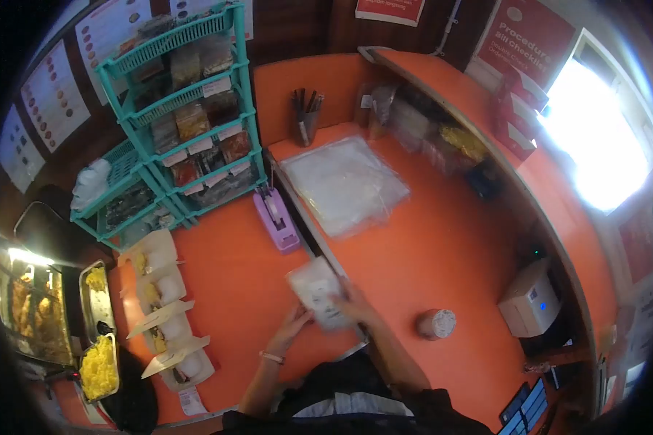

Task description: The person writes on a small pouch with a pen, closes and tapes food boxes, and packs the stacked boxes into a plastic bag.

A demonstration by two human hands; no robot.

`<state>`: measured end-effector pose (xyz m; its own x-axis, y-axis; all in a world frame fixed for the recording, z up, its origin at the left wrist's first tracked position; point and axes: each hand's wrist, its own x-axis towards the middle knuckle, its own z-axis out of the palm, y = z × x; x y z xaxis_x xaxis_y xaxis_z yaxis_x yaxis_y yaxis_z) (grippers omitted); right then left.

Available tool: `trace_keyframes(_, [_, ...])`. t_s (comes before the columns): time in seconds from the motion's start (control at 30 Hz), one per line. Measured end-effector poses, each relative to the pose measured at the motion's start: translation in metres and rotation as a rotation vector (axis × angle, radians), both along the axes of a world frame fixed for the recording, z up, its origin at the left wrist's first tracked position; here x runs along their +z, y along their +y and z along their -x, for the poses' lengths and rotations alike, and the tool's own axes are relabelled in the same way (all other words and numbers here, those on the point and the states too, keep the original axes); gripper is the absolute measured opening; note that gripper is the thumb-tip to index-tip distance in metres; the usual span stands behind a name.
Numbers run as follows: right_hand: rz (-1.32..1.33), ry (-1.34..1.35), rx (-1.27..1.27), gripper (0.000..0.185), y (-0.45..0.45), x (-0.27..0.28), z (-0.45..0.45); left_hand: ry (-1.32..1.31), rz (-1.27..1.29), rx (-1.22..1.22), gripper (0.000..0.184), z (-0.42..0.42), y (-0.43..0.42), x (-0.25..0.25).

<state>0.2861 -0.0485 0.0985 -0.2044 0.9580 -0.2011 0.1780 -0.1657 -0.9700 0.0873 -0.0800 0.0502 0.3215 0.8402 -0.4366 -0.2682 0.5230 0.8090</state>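
Observation:
A whitish, see-through plastic packet (313,281) with dark print or contents lies low over the orange counter, in front of my body. My left hand (294,323) grips its lower left edge, with the fingertips partly hidden. From the right, my right hand (352,304) holds the packet's other side, fingers over its face. Beyond the packet stands a purple tape dispenser (276,221). A stack of clear plastic sheets or bags (345,185) lies further back. To the right of my right hand is a whitish patterned cylinder (435,324).
Open food boxes (168,288) line the left side, near a tray of yellow shredded food (99,368). A green tiered rack (196,119) of sachets stands at the back left. A white box-shaped device (530,301) sits right, under the raised shelf (486,127).

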Motion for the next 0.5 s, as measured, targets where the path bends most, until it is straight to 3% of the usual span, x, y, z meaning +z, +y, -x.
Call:
trace_keyframes(0.07, [0.065, 0.042, 0.004, 0.055, 0.018, 0.024, -0.021, 0.018, -0.128, -0.068, 0.048, 0.003, 0.010, 0.009])
trace_keyframes(0.13, [-0.189, -0.062, 0.100, 0.060, 0.033, 0.031, -0.055, 0.056, -0.184, -0.121, 0.045, 0.001, 0.018, 0.021])
trace_keyframes(0.17, [-0.201, -0.068, 0.021, 0.060, 0.036, 0.034, -0.068, 0.040, -0.164, -0.049, 0.045, 0.001, 0.018, 0.018])
trace_keyframes(0.23, [-0.207, -0.661, 0.059, 0.062, 0.038, 0.044, -0.084, 0.006, -0.165, -0.008, 0.043, -0.007, 0.021, 0.006])
trace_keyframes(0.3, [-0.426, -1.038, -0.188, 0.062, 0.014, 0.093, -0.073, -0.014, -0.180, -0.138, 0.041, -0.017, 0.024, -0.001])
trace_keyframes(0.37, [-0.722, -0.806, -0.369, 0.052, -0.020, 0.132, -0.079, 0.122, -0.251, -0.103, 0.040, -0.031, 0.021, 0.003])
trace_keyframes(0.4, [-0.682, -0.828, -0.422, 0.052, -0.046, 0.153, -0.089, 0.118, -0.239, -0.168, 0.040, -0.041, 0.018, -0.001])
trace_keyframes(0.47, [-0.734, -0.541, -0.623, 0.041, -0.089, 0.187, -0.117, 0.223, -0.462, 0.106, 0.037, -0.056, 0.012, -0.005])
trace_keyframes(0.5, [-0.763, -0.609, -0.855, 0.036, -0.107, 0.190, -0.144, 0.218, -0.471, 0.085, 0.037, -0.067, 0.008, 0.006])
